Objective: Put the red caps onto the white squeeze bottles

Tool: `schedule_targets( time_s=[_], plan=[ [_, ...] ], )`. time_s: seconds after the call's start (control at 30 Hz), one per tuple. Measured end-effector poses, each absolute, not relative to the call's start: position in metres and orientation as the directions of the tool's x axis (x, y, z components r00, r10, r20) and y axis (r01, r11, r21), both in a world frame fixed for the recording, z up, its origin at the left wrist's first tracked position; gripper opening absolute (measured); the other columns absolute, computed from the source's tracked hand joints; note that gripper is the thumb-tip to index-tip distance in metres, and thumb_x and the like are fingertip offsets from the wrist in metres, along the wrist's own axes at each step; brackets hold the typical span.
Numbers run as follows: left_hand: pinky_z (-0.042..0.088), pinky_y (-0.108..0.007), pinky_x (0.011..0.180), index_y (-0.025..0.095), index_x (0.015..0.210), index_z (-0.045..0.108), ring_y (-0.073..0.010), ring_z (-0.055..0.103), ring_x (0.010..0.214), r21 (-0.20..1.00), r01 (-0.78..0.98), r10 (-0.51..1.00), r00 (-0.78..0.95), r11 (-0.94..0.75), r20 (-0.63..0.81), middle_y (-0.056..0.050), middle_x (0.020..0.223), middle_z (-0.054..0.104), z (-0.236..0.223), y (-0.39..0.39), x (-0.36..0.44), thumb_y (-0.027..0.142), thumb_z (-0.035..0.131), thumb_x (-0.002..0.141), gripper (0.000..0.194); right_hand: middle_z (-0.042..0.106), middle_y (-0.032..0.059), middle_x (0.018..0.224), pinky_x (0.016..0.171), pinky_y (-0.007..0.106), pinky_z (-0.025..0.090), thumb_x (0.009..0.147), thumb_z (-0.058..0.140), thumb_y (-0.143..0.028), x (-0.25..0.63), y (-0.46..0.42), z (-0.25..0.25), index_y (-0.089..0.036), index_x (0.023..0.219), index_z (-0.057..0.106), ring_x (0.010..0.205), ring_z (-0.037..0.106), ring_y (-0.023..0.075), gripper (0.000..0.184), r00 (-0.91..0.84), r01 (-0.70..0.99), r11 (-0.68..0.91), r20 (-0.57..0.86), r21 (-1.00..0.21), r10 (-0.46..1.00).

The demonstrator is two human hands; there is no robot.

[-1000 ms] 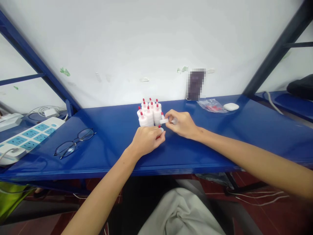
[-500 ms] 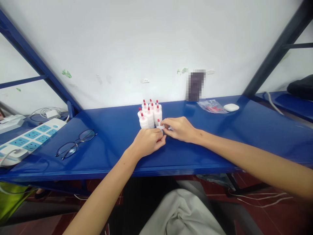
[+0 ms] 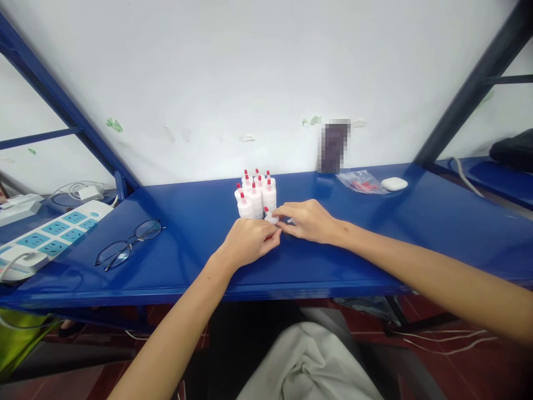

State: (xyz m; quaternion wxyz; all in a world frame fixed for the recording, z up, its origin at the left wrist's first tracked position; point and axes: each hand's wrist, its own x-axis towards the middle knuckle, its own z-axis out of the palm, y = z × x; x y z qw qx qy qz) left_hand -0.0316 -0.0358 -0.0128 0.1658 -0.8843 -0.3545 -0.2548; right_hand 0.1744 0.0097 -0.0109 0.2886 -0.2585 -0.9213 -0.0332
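A white nozzle cap with a red tip (image 3: 270, 218) sits tilted between both hands, held at its rim by the thumb and fingers of my right hand (image 3: 310, 221). Something whitish and translucent shows below those fingers, its kind unclear. My left hand (image 3: 249, 241) is closed, its fingertips touching the near side of the cap. A bit of red shows under the left thumb, but what that hand holds is hidden. Just behind the hands stands a tight cluster of white squeeze bottles (image 3: 257, 197), upright, with red-tipped nozzles.
Eyeglasses (image 3: 129, 244) and a power strip (image 3: 54, 236) lie on the left of the blue table (image 3: 187, 278). Towards the back right are a clear bag with red pieces (image 3: 362, 182), a white oval case (image 3: 393, 184) and a pixelated dark object (image 3: 333, 147) against the wall.
My right hand has moved left and down, bringing the red-tipped cap to the left fingertips. The cap has since tilted left. My left hand has hardly moved.
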Motion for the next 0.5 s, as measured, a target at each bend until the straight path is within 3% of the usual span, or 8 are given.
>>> schedule_targets(
  time_s=[0.5],
  plan=[
    [0.021, -0.028, 0.047, 0.017, 0.054, 0.056, -0.0120, 0.049, 0.044, -0.068, 0.712, 0.583, 0.622, -0.699, 0.522, 0.000, 0.050, 0.057, -0.0128, -0.0372, -0.0310, 0.027, 0.050, 0.092, 0.040, 0.075, 0.0013, 0.085, 0.056, 0.024, 0.037, 0.089, 0.058, -0.023, 0.1778, 0.0091, -0.0069, -0.020, 0.100, 0.070, 0.069, 0.067, 0.0138, 0.016, -0.692, 0.484, 0.870, 0.568, -0.092, 0.446]
  ],
)
